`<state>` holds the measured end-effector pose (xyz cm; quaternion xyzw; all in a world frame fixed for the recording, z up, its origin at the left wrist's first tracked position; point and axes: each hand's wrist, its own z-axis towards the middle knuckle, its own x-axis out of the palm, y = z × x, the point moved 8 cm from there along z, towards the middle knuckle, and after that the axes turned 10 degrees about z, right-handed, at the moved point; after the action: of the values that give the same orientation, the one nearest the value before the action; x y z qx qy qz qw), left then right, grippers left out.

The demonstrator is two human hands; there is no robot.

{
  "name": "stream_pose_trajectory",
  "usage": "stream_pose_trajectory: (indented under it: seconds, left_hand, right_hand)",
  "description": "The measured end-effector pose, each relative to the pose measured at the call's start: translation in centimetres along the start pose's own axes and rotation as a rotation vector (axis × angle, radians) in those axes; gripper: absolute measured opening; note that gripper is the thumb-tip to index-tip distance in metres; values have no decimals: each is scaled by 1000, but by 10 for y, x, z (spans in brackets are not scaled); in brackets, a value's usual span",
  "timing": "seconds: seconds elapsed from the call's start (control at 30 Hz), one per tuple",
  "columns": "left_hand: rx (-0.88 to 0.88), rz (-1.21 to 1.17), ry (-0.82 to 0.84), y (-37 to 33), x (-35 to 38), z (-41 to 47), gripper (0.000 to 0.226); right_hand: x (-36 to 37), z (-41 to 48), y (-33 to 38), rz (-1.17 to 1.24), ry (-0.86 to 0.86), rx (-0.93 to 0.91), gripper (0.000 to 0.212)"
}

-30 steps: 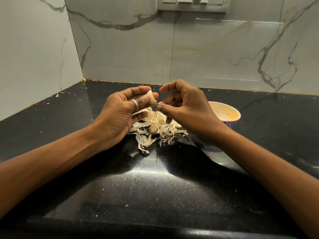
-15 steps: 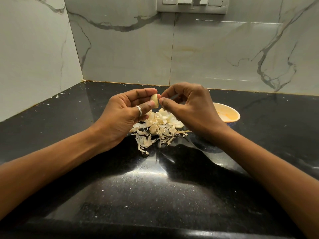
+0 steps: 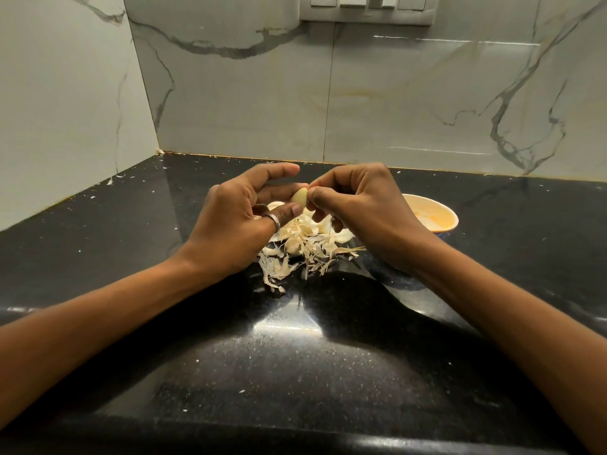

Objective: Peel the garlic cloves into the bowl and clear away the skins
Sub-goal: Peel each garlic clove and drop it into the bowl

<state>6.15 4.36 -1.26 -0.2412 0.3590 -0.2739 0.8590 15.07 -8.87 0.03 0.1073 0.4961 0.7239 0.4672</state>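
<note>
Above the skins (image 3: 305, 251), left hand (image 3: 236, 224) and right hand (image 3: 364, 208) pinch the garlic clove (image 3: 300, 198).

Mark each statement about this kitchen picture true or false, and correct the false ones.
1. The garlic clove is held above the counter between the left hand and the right hand. True.
2. The bowl stands left of both hands. False: it stands on the right, partly behind the right hand.
3. The pile of skins lies on the black counter. True.
4. A ring is worn on the right hand. False: it is on the left hand.
</note>
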Motion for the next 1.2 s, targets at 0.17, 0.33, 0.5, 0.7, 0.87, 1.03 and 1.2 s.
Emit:
stream_pose_trajectory:
  seconds: [0.17, 0.33, 0.5, 0.7, 0.87, 1.03, 1.2]
  left_hand:
    - [23, 9, 0, -3, 0, 0, 50]
    - [-36, -116, 18, 3, 3, 2, 49]
    - [-99, -275, 29, 6, 5, 4, 45]
    - [-133, -283, 21, 12, 3, 5, 39]
    - [-146, -276, 15, 13, 2, 5, 39]
    - [-159, -296, 12, 13, 1, 6, 42]
    - [-176, -317, 2, 15, 1, 6, 45]
  right_hand:
    - [1, -1, -2, 83, 15, 25, 12]
    - [3, 0, -6, 172, 11, 71, 14]
    - [4, 0, -6, 258, 10, 109, 12]
    - [-1, -1, -4, 277, -38, 118, 16]
    - [-5, -1, -3, 199, -63, 81, 19]
    - [-7, 1, -1, 73, -51, 41, 10]
    - [-9, 2, 0, -48, -84, -5, 14]
